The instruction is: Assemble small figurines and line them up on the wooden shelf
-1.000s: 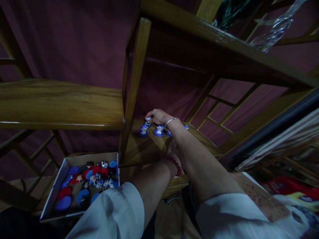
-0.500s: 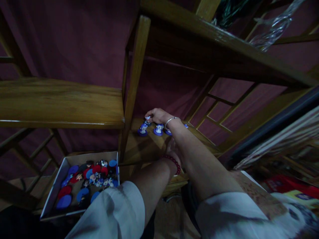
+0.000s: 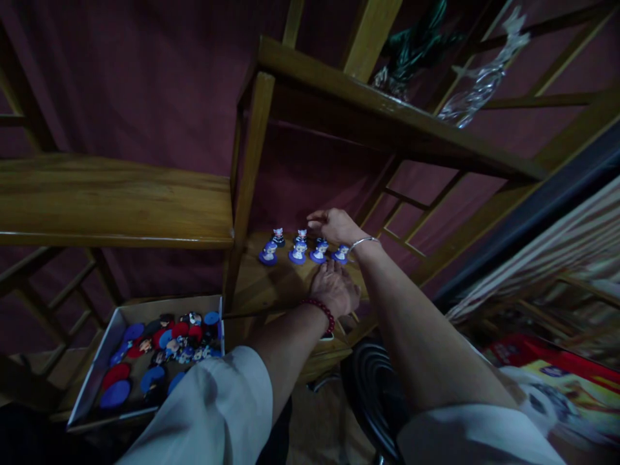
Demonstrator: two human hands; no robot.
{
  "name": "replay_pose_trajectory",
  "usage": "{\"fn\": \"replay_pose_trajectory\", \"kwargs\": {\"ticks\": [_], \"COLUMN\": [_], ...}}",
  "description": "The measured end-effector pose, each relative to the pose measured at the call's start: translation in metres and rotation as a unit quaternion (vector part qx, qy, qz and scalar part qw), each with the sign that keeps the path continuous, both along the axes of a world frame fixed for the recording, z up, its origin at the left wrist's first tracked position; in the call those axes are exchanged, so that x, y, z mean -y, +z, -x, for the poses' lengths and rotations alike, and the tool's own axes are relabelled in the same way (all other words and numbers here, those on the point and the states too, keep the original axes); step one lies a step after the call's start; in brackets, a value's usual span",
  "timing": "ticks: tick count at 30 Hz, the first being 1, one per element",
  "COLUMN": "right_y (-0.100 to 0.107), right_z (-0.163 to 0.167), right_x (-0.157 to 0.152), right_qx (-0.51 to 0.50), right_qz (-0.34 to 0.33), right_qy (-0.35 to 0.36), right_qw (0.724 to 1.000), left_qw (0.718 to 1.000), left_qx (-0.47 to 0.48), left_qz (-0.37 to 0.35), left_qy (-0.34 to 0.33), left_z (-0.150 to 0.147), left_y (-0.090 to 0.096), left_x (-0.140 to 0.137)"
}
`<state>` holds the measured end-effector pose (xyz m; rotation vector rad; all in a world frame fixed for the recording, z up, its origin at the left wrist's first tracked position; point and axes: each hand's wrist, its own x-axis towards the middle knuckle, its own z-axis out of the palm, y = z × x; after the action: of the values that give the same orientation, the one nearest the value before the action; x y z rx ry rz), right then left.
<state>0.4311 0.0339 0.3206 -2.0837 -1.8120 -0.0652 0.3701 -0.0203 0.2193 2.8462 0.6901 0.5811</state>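
Two rows of small figurines stand on the wooden shelf [image 3: 276, 290]. In the front row are several purple-and-white figurines on round purple bases, among them a leftmost figurine [image 3: 268, 253]. Behind them stand dark figurines with pale, eared heads, such as a back-row figurine [image 3: 301, 236]. My right hand [image 3: 336, 226], wearing a silver bangle, hovers over the back row, fingers stretched leftward. A dark figurine [image 3: 320, 240] below it is partly hidden. My left hand [image 3: 336, 289], with a red bead bracelet, lies in front of the front row, fingers extended and fingertips close to the bases.
At lower left stands an open cardboard box [image 3: 97, 361] with many loose figurines and red and blue discs. A wooden post [image 3: 252, 161] and an upper shelf [image 3: 358, 103] frame the compartment. A black round stool [image 3: 372, 381] stands below; red-and-yellow packaging [image 3: 571, 381] lies at right.
My right hand has moved right, away from the left back figurine, so two back figurines now show uncovered. My left hand is now plainer to see. The view has shifted slightly.
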Motion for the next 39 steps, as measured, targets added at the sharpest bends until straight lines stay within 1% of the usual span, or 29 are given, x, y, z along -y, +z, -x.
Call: {"fn": "replay_pose_trajectory", "kwargs": {"ticks": [3,6,10,15,19,23,30,33,37,39], "right_y": [-0.003,-0.008,-0.014,-0.020,-0.023,-0.025,-0.027,-0.031,-0.041,-0.046], "right_z": [-0.011,-0.021,-0.026,-0.029,-0.030,-0.031,-0.035,-0.037,-0.039,-0.040], "right_x": [0.010,0.020,0.035,0.050,0.057,0.064,0.077,0.082,0.087,0.089], "right_qx": [0.022,0.017,0.006,-0.004,-0.009,-0.011,-0.016,-0.022,-0.044,-0.040], "right_qz": [-0.030,-0.056,-0.087,-0.101,-0.092,-0.072,-0.073,-0.076,-0.080,-0.085], "right_qy": [-0.005,-0.017,-0.047,-0.059,-0.062,-0.081,-0.102,-0.107,-0.116,-0.120], "right_qw": [0.999,0.998,0.995,0.993,0.994,0.994,0.992,0.991,0.989,0.988], "left_qw": [0.999,0.999,0.999,0.999,1.000,1.000,0.999,0.998,0.996,0.996], "left_qx": [0.006,0.005,-0.004,-0.019,-0.013,0.003,0.025,0.037,0.035,0.032], "left_qz": [0.029,0.024,0.027,0.029,0.015,-0.012,-0.037,-0.049,-0.065,-0.074], "left_qy": [0.030,0.032,0.034,0.018,0.011,0.010,-0.014,-0.028,-0.046,-0.050], "left_z": [-0.001,0.000,0.003,0.007,0.010,0.015,0.029,0.037,0.049,0.056], "left_y": [-0.003,-0.003,0.003,0.005,0.000,-0.005,-0.009,-0.011,-0.014,-0.015], "left_x": [0.001,0.002,0.004,0.006,0.008,0.011,0.015,0.017,0.021,0.025]}}
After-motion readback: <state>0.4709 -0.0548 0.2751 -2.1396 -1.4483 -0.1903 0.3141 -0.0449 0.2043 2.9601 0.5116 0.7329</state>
